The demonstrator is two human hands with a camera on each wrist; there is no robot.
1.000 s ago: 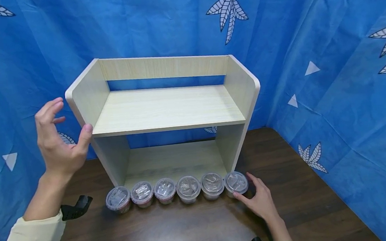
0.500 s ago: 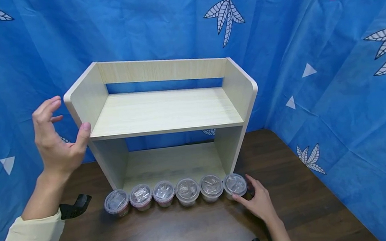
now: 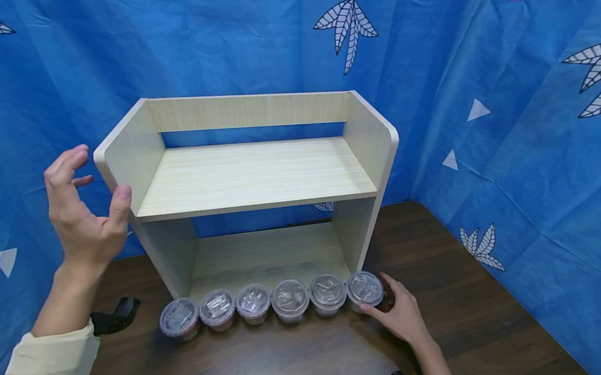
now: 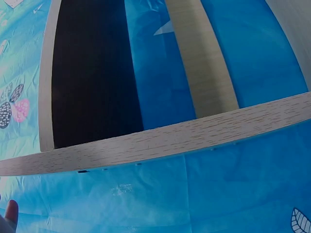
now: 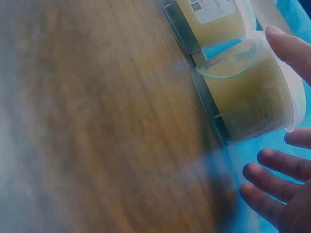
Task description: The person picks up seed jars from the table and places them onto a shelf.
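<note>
My left hand (image 3: 83, 213) is raised beside the shelf's left panel, fingers and thumb spread apart with nothing between them. In the left wrist view only a fingertip (image 4: 11, 213) shows at the lower left corner. Several small lidded plastic cups stand in a row on the table before the shelf. At the row's right end, my right hand (image 3: 402, 314) has thumb and index finger at either side of the last cup (image 3: 365, 289), near its lid. In the right wrist view this cup (image 5: 250, 97) looks clear with yellowish contents; the other fingers (image 5: 272, 174) stay extended off it.
A pale two-tier wooden shelf (image 3: 255, 177) stands behind the cups on the dark wooden table (image 3: 264, 368). Blue patterned curtain (image 3: 241, 41) hangs at the back and sides. A neighbouring cup (image 5: 218, 24) bears a white label in the right wrist view.
The head view has shifted slightly. My left hand has drifted a little left, away from the shelf panel. The right hand and the row of cups have kept their places.
</note>
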